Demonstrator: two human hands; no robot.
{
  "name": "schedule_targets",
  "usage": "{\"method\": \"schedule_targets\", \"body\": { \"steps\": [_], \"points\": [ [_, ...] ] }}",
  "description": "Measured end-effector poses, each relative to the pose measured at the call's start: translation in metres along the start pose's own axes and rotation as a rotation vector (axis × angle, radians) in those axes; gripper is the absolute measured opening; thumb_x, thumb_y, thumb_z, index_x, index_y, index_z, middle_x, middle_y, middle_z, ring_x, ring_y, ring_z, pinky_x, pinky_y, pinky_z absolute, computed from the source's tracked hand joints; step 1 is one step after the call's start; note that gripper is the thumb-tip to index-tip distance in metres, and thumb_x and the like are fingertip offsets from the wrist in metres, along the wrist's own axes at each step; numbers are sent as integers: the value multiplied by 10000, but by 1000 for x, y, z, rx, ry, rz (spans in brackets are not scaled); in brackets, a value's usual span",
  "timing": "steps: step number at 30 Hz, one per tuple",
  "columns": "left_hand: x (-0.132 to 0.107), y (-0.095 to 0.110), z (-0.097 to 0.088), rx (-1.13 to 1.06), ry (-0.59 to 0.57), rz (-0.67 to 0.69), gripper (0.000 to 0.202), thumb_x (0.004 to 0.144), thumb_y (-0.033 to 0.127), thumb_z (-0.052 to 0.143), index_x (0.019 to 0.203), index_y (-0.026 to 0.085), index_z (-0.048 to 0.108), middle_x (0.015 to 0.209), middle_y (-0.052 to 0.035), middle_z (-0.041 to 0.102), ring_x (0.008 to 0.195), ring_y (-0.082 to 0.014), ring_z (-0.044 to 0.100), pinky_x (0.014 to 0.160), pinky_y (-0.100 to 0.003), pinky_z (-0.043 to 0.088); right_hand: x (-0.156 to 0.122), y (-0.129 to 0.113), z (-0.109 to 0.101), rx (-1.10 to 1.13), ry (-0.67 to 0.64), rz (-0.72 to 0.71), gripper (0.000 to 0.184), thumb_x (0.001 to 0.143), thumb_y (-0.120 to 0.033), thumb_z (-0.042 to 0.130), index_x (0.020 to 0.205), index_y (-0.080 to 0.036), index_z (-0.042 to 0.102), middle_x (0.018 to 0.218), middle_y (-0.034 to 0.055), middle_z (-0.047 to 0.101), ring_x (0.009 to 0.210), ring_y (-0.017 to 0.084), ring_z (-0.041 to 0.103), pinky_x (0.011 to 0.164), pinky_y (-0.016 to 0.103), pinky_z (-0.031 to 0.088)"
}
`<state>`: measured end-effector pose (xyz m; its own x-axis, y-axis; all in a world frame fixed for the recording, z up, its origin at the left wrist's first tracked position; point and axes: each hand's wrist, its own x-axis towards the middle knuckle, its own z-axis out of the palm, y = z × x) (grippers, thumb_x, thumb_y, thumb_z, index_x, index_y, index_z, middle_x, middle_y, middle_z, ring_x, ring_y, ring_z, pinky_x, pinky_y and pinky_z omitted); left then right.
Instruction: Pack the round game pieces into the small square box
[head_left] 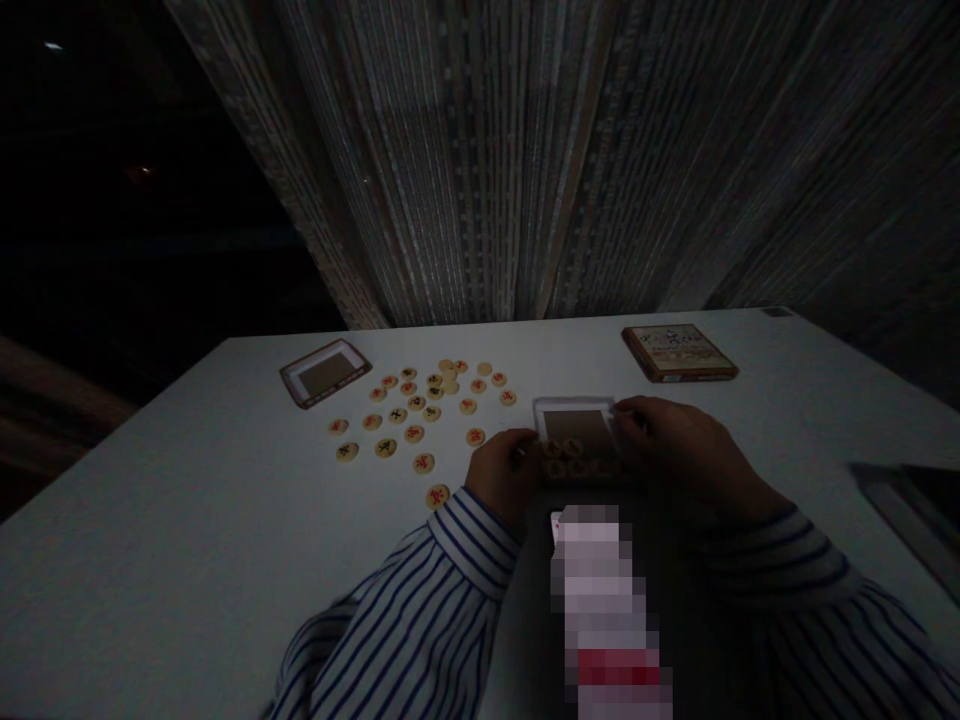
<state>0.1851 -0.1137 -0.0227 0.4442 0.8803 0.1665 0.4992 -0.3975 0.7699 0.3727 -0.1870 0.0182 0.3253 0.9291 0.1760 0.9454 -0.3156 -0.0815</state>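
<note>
A small open box [574,402] stands in front of me, with several round Chinese chess pieces [572,447] lying in its near part. My left hand [504,475] is closed at the box's left side, fingers curled against the edge. Across from it, my right hand [694,455] pinches the box's far right corner between thumb and fingers. Dim light hides the box's near edge. To the left, loose wooden chess pieces [414,433] with red or black characters are scattered over the white table [225,520]; a few show blank faces.
An open box lid or tray [327,372] lies at the far left. A closed printed box [679,353] sits at the far right. Below my hands is a lit, pixelated object [607,600]. A dark flat object [911,510] rests at the right edge. String curtains [480,160] hang behind the table.
</note>
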Motion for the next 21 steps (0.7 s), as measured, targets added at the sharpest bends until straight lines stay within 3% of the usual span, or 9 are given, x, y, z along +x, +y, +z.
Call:
{"method": "schedule_targets", "body": {
  "steps": [9, 21],
  "points": [
    [-1, 3, -1, 66, -48, 12, 230, 751, 190, 564, 962, 156, 648, 833, -56, 687, 727, -142, 614, 704, -273, 496, -1, 5, 6, 16, -60, 33, 347, 841, -326, 348, 1021, -189, 611, 909, 78, 697, 771, 216, 636, 592, 296, 400],
    [-1, 2, 0, 35, -55, 1, 254, 730, 172, 574, 975, 154, 643, 815, -48, 680, 709, -139, 608, 685, -263, 495, -1, 7, 11, 53, -17, -30, 348, 832, -280, 361, 1030, -172, 625, 871, 79, 702, 764, 205, 640, 627, 299, 431]
  ]
}}
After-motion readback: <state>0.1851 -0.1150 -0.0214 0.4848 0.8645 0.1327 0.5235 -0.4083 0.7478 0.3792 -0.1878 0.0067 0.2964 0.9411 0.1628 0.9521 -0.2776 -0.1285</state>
